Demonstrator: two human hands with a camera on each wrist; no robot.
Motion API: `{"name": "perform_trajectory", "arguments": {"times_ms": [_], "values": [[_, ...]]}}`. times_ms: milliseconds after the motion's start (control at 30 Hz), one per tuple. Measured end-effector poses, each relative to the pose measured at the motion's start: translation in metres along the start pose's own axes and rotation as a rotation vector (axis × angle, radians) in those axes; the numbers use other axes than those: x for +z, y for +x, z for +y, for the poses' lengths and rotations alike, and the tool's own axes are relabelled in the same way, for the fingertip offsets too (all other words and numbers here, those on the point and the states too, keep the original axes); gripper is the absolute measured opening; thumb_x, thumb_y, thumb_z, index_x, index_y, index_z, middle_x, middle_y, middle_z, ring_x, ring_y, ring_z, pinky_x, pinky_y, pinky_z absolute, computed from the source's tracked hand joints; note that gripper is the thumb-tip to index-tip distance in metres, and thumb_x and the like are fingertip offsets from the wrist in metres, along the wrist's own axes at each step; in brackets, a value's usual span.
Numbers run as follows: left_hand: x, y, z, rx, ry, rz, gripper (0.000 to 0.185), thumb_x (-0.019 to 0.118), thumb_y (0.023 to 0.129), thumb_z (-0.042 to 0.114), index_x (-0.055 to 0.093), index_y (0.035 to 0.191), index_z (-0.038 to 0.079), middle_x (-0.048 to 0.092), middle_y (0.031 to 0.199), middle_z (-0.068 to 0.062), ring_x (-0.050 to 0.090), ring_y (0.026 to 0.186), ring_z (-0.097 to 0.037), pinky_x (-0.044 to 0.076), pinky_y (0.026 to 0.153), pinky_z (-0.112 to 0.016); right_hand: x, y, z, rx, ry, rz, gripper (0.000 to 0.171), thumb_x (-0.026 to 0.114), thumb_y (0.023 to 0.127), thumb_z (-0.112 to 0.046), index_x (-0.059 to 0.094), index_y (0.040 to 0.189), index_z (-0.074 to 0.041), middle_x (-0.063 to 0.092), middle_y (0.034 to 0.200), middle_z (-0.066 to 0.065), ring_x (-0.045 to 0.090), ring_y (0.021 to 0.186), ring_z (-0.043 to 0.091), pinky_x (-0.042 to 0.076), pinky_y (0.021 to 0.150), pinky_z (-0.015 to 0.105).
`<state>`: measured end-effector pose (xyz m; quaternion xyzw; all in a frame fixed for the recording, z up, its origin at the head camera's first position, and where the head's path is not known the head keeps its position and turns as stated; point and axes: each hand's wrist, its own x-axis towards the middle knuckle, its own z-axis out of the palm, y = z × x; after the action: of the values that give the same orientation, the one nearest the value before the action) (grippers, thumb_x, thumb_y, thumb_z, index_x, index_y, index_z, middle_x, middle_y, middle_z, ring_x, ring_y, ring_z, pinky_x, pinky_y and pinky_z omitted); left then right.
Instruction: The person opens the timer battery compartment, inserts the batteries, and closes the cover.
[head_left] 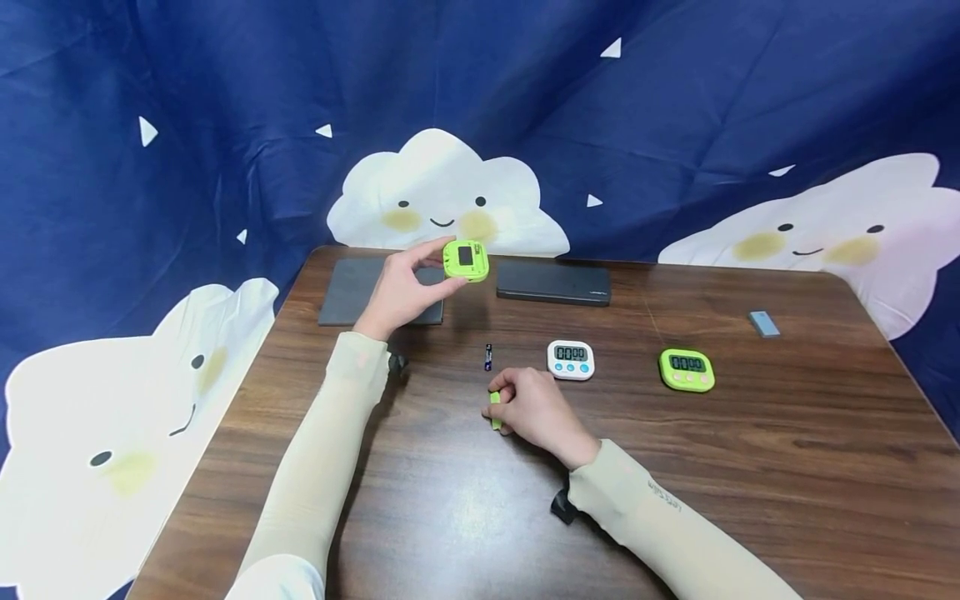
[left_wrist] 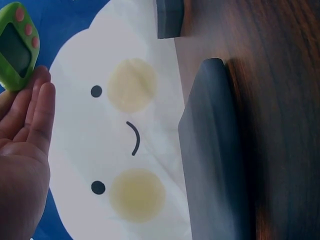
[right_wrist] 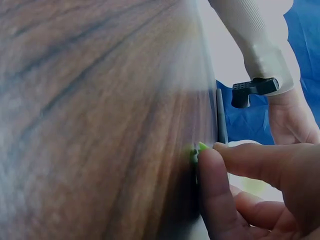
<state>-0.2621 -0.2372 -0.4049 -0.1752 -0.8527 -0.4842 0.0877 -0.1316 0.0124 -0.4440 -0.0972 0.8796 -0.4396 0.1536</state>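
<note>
Raised over the back of the table, my left hand (head_left: 399, 293) holds a lime-green digital timer (head_left: 456, 271) between thumb and fingers. Its back, with a dark rectangle and an uncovered battery slot, faces the head view; the left wrist view shows its blank screen and pink buttons. Low over the tabletop, my right hand (head_left: 538, 410) pinches a small lime-green piece (head_left: 496, 400), which looks like a battery cover; fingertips hide most of it in the right wrist view. A small dark battery (head_left: 488, 357) lies just beyond the right hand.
A white timer (head_left: 570, 360) with blue buttons lies right of the battery, and another green timer (head_left: 687, 370) farther right. At the back are a dark flat panel (head_left: 347, 292) and a black box (head_left: 553, 283). A small grey-blue block (head_left: 764, 323) lies far right.
</note>
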Motion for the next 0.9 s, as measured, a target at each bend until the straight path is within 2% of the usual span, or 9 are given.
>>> {"name": "perform_trajectory", "arguments": {"times_ms": [233,567,733,900], "values": [[-0.001,0.0,0.0,0.003,-0.013,0.001,0.07,0.091,0.094,0.035,0.066,0.158,0.021,0.079,0.135,-0.013,0.074,0.125,-0.038,0.055,0.116,-0.057,-0.004,0.002,0.0,0.02,0.028,-0.042,0.028,0.085,0.093,-0.001,0.079,0.12,0.003,0.07,0.083,0.004,0.073,0.061,0.011,0.064,0.061,0.026],[0.0,0.0,0.0,-0.009,-0.015,-0.005,0.07,0.091,0.094,0.037,0.066,0.158,0.021,0.079,0.135,-0.014,0.073,0.128,-0.042,0.055,0.116,-0.059,-0.003,0.002,-0.004,-0.032,-0.134,-0.009,0.033,0.091,0.09,-0.005,0.078,0.121,-0.001,0.07,0.081,0.001,0.07,0.061,0.007,0.057,0.059,0.023],[-0.001,0.001,-0.001,-0.02,-0.022,-0.006,0.069,0.091,0.094,0.038,0.067,0.158,0.024,0.079,0.134,-0.012,0.073,0.127,-0.039,0.055,0.116,-0.057,-0.007,0.001,0.002,-0.082,-0.154,-0.002,0.029,0.089,0.091,-0.01,0.078,0.116,-0.001,0.067,0.086,0.002,0.069,0.064,0.007,0.056,0.065,0.024],[0.0,0.0,0.0,-0.021,-0.036,-0.007,0.069,0.091,0.094,0.036,0.067,0.157,0.023,0.079,0.134,-0.012,0.073,0.127,-0.04,0.055,0.116,-0.057,-0.011,0.002,0.005,-0.085,-0.144,-0.022,0.023,0.087,0.094,-0.01,0.079,0.113,-0.001,0.069,0.082,0.001,0.069,0.062,0.009,0.053,0.063,0.024]]}}
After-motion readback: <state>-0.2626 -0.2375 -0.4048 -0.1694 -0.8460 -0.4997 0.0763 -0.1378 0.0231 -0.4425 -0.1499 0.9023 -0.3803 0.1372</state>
